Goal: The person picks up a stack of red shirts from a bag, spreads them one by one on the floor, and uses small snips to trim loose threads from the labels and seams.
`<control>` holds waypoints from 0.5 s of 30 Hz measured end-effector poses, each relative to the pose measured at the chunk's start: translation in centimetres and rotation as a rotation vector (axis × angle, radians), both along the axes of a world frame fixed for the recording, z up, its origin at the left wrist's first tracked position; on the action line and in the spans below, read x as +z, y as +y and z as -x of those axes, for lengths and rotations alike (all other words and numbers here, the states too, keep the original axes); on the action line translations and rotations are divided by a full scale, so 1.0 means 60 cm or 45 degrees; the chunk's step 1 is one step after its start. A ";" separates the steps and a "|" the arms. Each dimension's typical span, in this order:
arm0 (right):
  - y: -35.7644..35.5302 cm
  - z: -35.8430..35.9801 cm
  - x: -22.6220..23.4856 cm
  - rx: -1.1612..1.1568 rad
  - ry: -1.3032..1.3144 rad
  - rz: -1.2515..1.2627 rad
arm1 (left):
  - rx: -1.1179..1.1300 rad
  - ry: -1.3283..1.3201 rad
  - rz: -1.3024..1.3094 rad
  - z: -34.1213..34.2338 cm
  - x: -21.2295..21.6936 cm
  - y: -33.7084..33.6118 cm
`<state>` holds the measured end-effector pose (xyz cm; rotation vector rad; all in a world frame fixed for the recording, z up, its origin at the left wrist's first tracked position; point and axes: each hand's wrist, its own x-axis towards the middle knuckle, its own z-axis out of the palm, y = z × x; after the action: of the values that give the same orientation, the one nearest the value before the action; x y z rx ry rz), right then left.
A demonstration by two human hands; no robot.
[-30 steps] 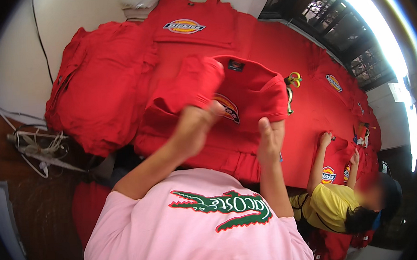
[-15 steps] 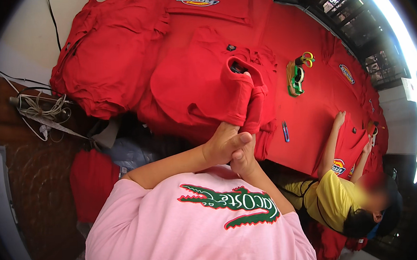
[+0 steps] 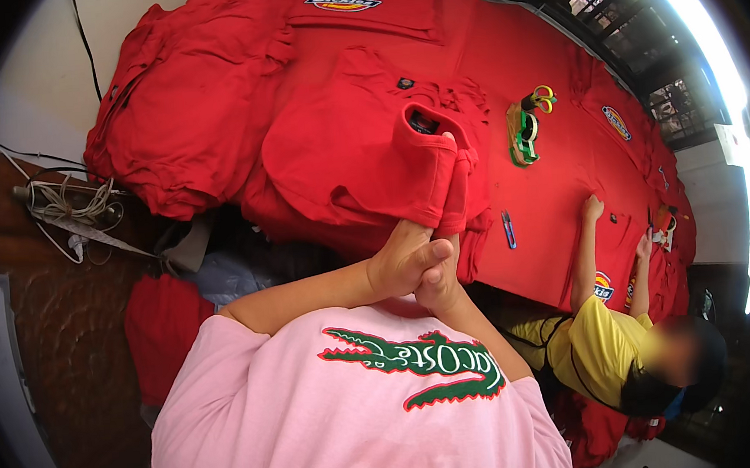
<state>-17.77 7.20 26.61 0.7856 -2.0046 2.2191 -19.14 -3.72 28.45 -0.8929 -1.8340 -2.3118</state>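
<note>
Draping softly, a red shirt [image 3: 427,174] is being supported near the front edge of the red tabletop [image 3: 550,252] by the left hand [image 3: 399,263] and right hand [image 3: 439,286], set close together. Most fingers are being hidden by cloth, so whether it is being gripped cannot be told. Lightness and limpness are being suggested by the folds; steadier holds are probably being offered by the banded hem [image 3: 432,217] and collar [image 3: 410,143].

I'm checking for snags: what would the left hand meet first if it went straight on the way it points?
Most likely the red shirt: the left hand points up into its cloth, which hides the fingers, so the depth is unclear.
</note>
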 end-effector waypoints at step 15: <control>0.200 0.099 -0.008 -0.297 -0.217 0.275 | -0.045 -0.401 -0.574 0.118 0.025 -0.208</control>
<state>-23.68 19.18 26.11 0.3333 -1.7712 2.3750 -26.24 -16.21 29.93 -0.5251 -1.2829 -2.8480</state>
